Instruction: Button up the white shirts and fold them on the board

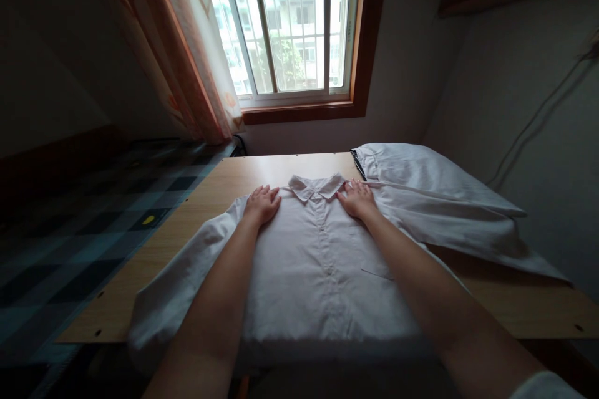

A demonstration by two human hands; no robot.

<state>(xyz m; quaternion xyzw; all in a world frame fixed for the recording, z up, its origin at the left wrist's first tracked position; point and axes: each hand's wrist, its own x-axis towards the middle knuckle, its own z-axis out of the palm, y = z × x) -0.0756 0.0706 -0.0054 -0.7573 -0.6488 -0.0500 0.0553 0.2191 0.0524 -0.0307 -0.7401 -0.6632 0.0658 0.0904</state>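
We had both arms stretched forward, palms down, over the white shirt [299,268], which lay front up on the wooden surface [290,165] with its collar [317,187] pointing away from us; our left hand [262,204] rested on the shoulder left of the collar, the wrist a little raised; our right hand [357,198] rested on the opposite shoulder, just beside the collar's tip, its forearm [416,274] slanting in from the lower right.

Both palms were hidden against the cloth; the right forearm covered part of the shirt front beside the pocket line [377,274], and the left forearm [215,299] crossed the near sleeve [178,280]; the hem fell into blur and shadow at the near edge, and both forearms ran out at the bottom of the view; behind the far sleeve [458,218] lay more white cloth [416,165], its kind hard to make out.

The left fingers [264,189] lay extended on the cloth, slightly apart, the thumb set off toward the collar; the right fingers [360,185] were likewise laid out, a little spread, touching the shoulder without clamping it.
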